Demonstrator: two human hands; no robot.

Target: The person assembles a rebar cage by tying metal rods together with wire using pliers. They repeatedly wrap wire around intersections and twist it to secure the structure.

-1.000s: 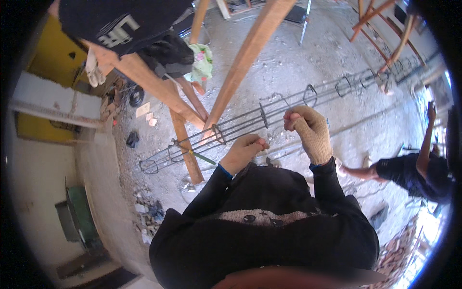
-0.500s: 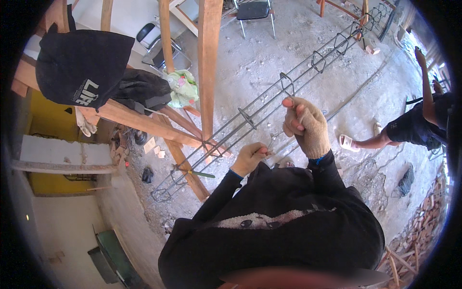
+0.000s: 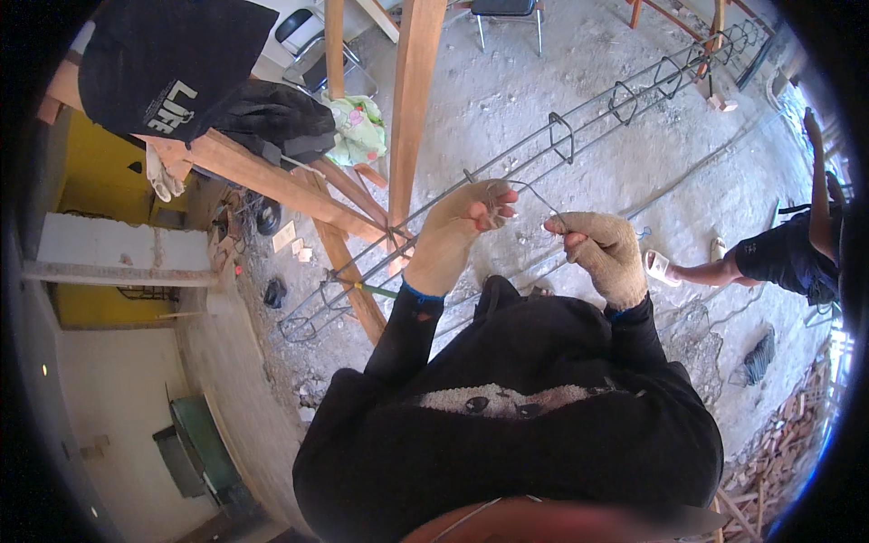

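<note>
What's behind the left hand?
Metal bars show on both sides of the left hand, with grey floor beyond; the part directly behind the hand is covered and can't be seen.

Left hand (image 3: 455, 224) and right hand (image 3: 608, 259) curled

- Knitted cloth, matt and slightly fuzzy, on left glove (image 3: 444, 240) and right glove (image 3: 618, 262)
- Thin metal, rather smooth and dull, in bent wire (image 3: 534, 192)
- Grey metal of matt look in bar cage (image 3: 571, 143)
- Sawn wood, quite smooth and matt, in upright beam (image 3: 416, 100)
- Soft black cloth, matt, in shirt (image 3: 507, 462), with fleecy-looking, rougher pale patch (image 3: 502, 396)
- Shiny metal in chair leg (image 3: 481, 33)
- Rough, dusty, concrete-like surface on floor (image 3: 588, 72)
</note>
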